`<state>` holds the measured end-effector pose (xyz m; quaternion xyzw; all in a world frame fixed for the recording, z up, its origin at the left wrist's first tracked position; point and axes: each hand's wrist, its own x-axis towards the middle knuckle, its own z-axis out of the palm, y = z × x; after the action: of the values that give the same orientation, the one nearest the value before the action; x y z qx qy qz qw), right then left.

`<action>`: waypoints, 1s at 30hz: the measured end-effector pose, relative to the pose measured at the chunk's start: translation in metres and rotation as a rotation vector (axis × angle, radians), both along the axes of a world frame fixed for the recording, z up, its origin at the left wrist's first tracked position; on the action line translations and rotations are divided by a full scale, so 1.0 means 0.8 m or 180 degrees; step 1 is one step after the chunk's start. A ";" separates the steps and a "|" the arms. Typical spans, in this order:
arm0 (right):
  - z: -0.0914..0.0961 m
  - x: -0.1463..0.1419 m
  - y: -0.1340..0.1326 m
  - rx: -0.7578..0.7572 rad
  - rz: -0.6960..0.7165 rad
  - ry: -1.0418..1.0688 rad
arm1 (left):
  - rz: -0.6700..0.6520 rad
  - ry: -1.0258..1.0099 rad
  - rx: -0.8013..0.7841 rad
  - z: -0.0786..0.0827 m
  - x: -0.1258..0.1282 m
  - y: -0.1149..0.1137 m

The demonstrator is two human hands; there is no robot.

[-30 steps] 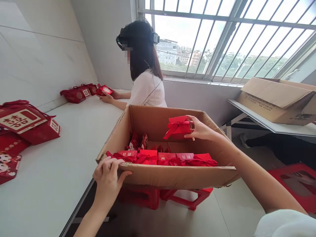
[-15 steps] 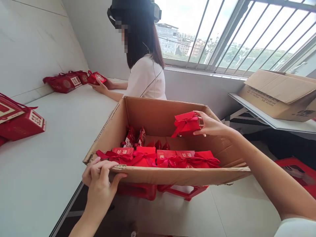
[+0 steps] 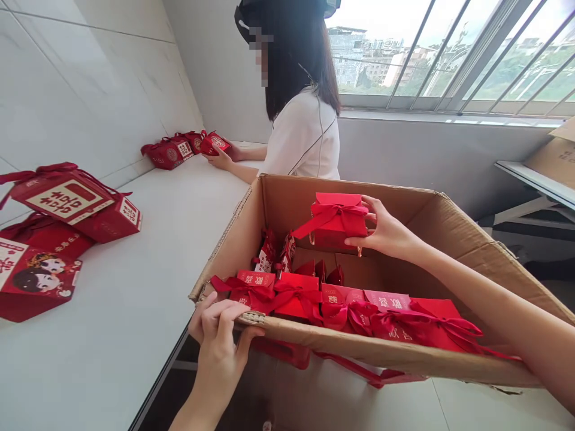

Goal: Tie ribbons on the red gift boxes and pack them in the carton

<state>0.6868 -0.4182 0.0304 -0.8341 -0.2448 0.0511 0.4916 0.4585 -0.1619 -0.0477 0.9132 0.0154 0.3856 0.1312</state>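
My right hand is closed on a small red gift box with a ribbon bow, held above the open cardboard box. My left hand grips the near left corner of that cardboard box's rim. Inside lie several red ribboned gift boxes in a row along the near wall, with a few more red ones standing farther back.
A white table runs along the left wall with red gift bags on it. Another person in white sits at its far end, handling a red box. Red stools stand beneath the cardboard box. A shelf is at right.
The view has swung right and down. My right hand has brought the red gift box slightly nearer over the cardboard box. My left hand stays on the rim.
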 end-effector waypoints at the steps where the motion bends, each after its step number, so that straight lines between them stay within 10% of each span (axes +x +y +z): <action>1: 0.001 0.000 -0.005 0.0025 -0.0110 -0.0071 | 0.0010 0.0009 -0.0030 0.000 0.000 0.000; 7: 0.006 -0.012 -0.005 0.0174 -0.0311 -0.0107 | 0.0050 0.0074 -0.0146 -0.004 -0.001 0.001; 19: -0.026 -0.124 0.140 0.0384 0.1115 0.0380 | 0.0097 0.0274 -0.0162 -0.010 -0.003 -0.005; 30: -0.012 -0.107 0.122 -0.0435 0.2039 0.1484 | 0.0264 -0.0059 -0.0122 -0.028 -0.008 -0.022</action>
<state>0.6009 -0.3208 0.0204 -0.7124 -0.3704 0.4058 0.4365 0.4522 -0.1793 -0.0702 0.9054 0.0594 0.3988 0.1327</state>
